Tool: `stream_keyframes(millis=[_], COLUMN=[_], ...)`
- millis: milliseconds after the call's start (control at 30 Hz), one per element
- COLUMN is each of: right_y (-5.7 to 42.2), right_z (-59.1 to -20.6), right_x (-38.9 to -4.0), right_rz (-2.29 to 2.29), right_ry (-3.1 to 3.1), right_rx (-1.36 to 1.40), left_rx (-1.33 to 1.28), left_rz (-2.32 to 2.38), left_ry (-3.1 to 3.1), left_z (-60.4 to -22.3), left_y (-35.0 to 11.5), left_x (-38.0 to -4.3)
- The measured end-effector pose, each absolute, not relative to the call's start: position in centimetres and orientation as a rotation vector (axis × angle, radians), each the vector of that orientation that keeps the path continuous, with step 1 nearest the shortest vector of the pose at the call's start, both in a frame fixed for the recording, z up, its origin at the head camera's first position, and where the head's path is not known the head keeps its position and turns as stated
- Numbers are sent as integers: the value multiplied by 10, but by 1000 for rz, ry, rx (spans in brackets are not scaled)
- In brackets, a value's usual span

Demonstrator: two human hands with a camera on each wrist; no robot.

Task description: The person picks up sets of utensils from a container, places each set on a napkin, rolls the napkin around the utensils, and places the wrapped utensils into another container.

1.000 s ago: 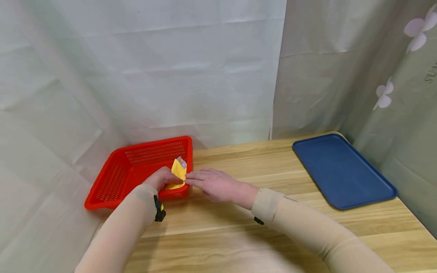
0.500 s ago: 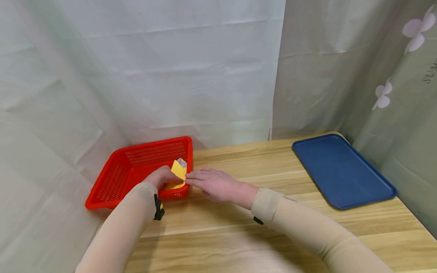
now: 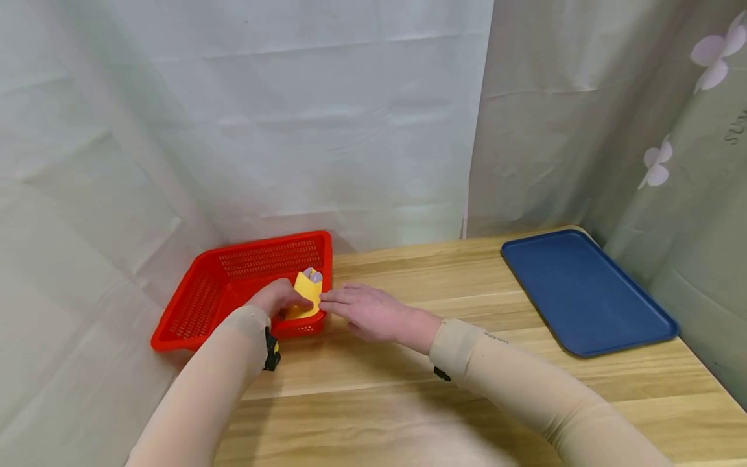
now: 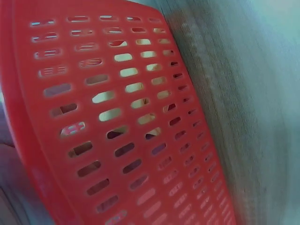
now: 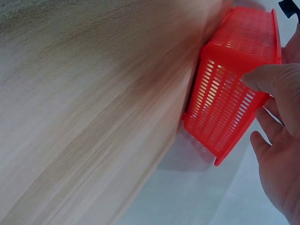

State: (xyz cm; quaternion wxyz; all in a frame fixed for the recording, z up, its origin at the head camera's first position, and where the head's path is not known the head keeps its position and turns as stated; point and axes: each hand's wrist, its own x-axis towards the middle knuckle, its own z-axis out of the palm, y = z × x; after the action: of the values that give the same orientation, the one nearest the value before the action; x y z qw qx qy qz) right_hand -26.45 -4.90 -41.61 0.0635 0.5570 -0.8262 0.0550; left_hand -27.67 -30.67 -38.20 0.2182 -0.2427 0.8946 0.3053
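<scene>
A red slotted plastic basket stands on the wooden table at the left. In its near right corner is a yellow packet-like thing with pale purple rounded pieces at its top; its exact kind is unclear. My left hand reaches over the near rim and holds the yellow packet, one digit lying across it and the other fingers hidden. My right hand is at the right rim of the basket, its fingertips on the edge. In the right wrist view its thumb presses the outer wall.
A blue rectangular tray lies at the right of the wooden table. Pale curtains hang behind the table and at both sides. Through the basket's slots in the left wrist view, pale yellow patches show.
Both hands keep their places at the basket. The yellow packet and the purple pieces at its top have shifted very slightly, and the head view has moved a little.
</scene>
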Motion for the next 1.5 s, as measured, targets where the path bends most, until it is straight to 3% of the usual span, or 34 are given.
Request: stream_keyframes(millis=[1000, 1500], right_y=[-48, -49], right_z=[-417, -416], right_x=[-265, -264], right_rz=[191, 164], right_ry=[-2489, -2460], right_rx=[1691, 1686], left_rx=[-588, -649], left_rz=[625, 732], left_ry=[2520, 2500], left_z=[-376, -388], left_y=[-317, -310], left_x=[-268, -268])
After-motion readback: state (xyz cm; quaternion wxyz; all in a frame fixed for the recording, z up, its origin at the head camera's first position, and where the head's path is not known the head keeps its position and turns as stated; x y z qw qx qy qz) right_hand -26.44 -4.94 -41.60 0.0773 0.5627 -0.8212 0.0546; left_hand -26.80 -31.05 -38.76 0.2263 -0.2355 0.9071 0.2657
